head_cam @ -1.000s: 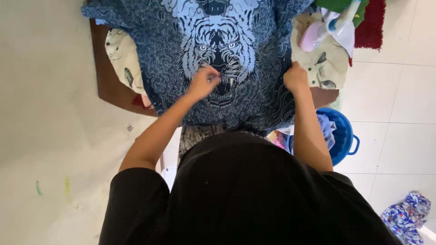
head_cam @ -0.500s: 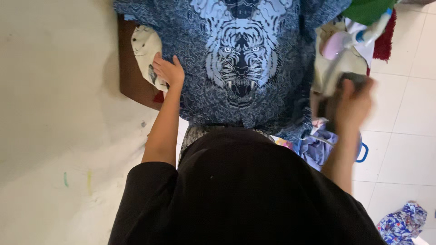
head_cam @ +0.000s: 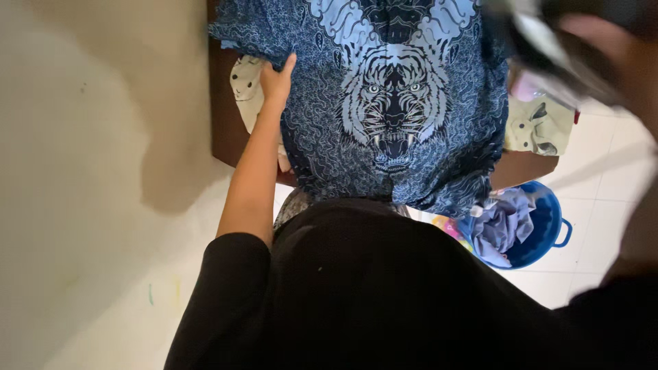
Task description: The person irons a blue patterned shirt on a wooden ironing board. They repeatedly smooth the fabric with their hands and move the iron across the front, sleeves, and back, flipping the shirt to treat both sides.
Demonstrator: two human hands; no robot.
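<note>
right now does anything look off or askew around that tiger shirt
Nothing damaged or spilled. The blue tiger-print shirt overhangs the brown table edge, left hand pressing its side. The right hand is a blur holding something dark. Clothes heap in the blue basin.

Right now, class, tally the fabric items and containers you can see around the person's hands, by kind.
Blue tiger-print shirt, under the left hand: 1
Cream printed cloth beneath it: 1
Blue basin holding laundry: 1
Blurred dark item in the right hand, kind unclear: 1
Total: 4
</note>
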